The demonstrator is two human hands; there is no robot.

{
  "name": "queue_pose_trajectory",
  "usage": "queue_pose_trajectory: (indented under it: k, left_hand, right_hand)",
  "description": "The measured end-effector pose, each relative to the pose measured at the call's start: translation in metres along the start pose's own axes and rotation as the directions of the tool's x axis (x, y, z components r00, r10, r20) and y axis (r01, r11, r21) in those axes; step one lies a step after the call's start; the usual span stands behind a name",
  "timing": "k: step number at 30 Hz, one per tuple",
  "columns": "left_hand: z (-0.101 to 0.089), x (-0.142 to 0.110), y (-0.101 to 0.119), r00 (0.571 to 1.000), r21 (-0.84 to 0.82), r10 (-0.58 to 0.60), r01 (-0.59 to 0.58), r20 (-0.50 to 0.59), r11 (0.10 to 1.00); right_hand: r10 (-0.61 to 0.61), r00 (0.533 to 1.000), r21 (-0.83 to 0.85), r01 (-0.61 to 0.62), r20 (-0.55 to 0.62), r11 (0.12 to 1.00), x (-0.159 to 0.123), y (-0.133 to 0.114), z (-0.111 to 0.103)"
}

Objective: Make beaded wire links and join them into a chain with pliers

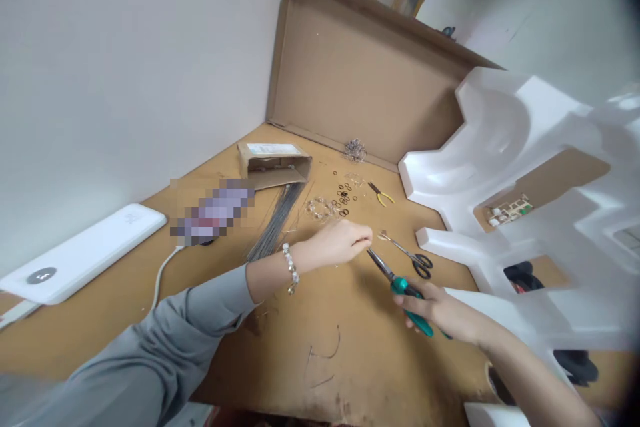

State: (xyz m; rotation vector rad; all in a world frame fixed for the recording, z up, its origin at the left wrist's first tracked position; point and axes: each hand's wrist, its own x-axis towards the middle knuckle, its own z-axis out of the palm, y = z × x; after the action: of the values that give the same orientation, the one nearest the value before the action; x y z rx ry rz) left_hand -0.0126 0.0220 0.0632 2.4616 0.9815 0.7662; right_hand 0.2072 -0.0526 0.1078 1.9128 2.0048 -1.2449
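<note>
My left hand [345,241], with a beaded bracelet [291,267] on its wrist, is pinched closed over the table. Whatever lies between its fingertips is too small to make out. In my right hand [437,307] is a pair of long-nose pliers [383,265] with green handles, their jaws pointing at the left fingertips. The tips of the pliers are just beside the left fingers; I cannot tell whether they touch. Beyond my left hand lie several small dark rings [344,200] and a loose coil of clear beads [320,209].
Grey wires [275,223] lie by an open cardboard box [277,177]. Black-handled scissors [420,265] and yellow-handled pliers [384,197] are to the right, near white foam packaging [430,177]. A white power bank [100,247] is at left. Bent wire pieces [325,353] lie in front.
</note>
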Motion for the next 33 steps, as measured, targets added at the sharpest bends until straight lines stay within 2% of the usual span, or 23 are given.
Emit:
queue_pose_trajectory:
  k: [2,4,6,7,9,11,14,16,17,19,22,23,25,26,27,28,30,31,33]
  left_hand:
    - [0.002,-0.002,0.002,0.994,0.142,0.079,-0.089,0.073,0.986]
    - [0.004,-0.003,0.004,0.988,0.189,0.094,-0.116,0.123,0.975]
    - [0.004,-0.002,0.003,0.991,0.122,0.068,-0.082,0.113,0.989]
    - [0.003,-0.001,0.002,0.995,0.06,0.039,-0.044,0.093,0.997]
    - [-0.001,0.0,-0.002,0.996,-0.12,-0.055,0.064,0.076,0.991]
    - [-0.006,0.002,-0.005,0.983,-0.352,-0.111,0.157,0.148,0.923]
    - [-0.01,0.004,-0.01,0.947,-0.625,-0.026,0.233,0.322,0.745]
    - [-0.01,0.003,-0.012,0.922,-0.71,0.032,0.275,0.386,0.648]
    - [-0.009,0.003,-0.014,0.913,-0.738,0.049,0.294,0.404,0.607]
    - [-0.008,0.003,-0.015,0.906,-0.772,0.072,0.312,0.418,0.553]
    - [-0.008,0.003,-0.015,0.899,-0.776,0.078,0.326,0.432,0.54]
    - [-0.008,0.003,-0.014,0.892,-0.766,0.076,0.335,0.445,0.549]
    - [-0.008,0.003,-0.011,0.88,-0.725,0.061,0.346,0.471,0.596]
    - [-0.007,0.003,-0.01,0.878,-0.698,0.054,0.338,0.475,0.631]
    - [-0.007,0.003,-0.008,0.88,-0.67,0.053,0.318,0.471,0.671]
    - [-0.006,0.002,-0.007,0.884,-0.64,0.053,0.294,0.465,0.709]
    - [-0.004,0.002,-0.005,0.887,-0.579,0.042,0.263,0.459,0.771]
    - [-0.003,0.001,-0.004,0.887,-0.552,0.029,0.261,0.461,0.792]
    - [-0.001,0.0,-0.003,0.884,-0.504,-0.004,0.271,0.468,0.82]
  right_hand:
    - [-0.079,0.987,-0.314,0.03,-0.143,0.949,-0.004,-0.001,0.012]
    - [-0.209,0.941,-0.578,0.018,-0.265,0.816,-0.009,-0.002,0.02]
    - [-0.269,0.905,-0.689,-0.034,-0.328,0.724,-0.011,-0.002,0.025]
    - [-0.26,0.898,-0.701,-0.071,-0.355,0.71,-0.01,0.0,0.026]
    - [-0.177,0.886,-0.674,-0.182,-0.429,0.716,-0.003,0.006,0.029]
    - [-0.059,0.863,-0.622,-0.312,-0.501,0.718,0.01,0.016,0.032]
    - [0.036,0.829,-0.582,-0.422,-0.558,0.695,0.036,0.031,0.044]
    - [0.005,0.801,-0.577,-0.435,-0.598,0.692,0.054,0.038,0.055]
    - [-0.032,0.771,-0.57,-0.442,-0.636,0.693,0.062,0.04,0.06]
    - [-0.099,0.72,-0.552,-0.428,-0.687,0.715,0.073,0.044,0.07]
    - [-0.163,0.663,-0.489,-0.341,-0.73,0.803,0.081,0.048,0.074]
    - [-0.184,0.648,-0.445,-0.265,-0.74,0.856,0.081,0.047,0.073]
    - [-0.196,0.616,-0.253,-0.005,-0.763,0.968,0.078,0.043,0.067]
    - [-0.181,0.621,-0.096,0.168,-0.763,0.981,0.076,0.04,0.063]
    - [-0.146,0.645,0.103,0.332,-0.75,0.937,0.075,0.035,0.06]
    - [-0.136,0.71,0.296,0.449,-0.691,0.843,0.073,0.03,0.056]
    - [-0.179,0.822,0.567,0.513,-0.541,0.645,0.071,0.02,0.05]
    - [-0.21,0.854,0.648,0.502,-0.476,0.573,0.072,0.016,0.048]
    - [-0.263,0.878,0.739,0.479,-0.4,0.473,0.074,0.012,0.045]
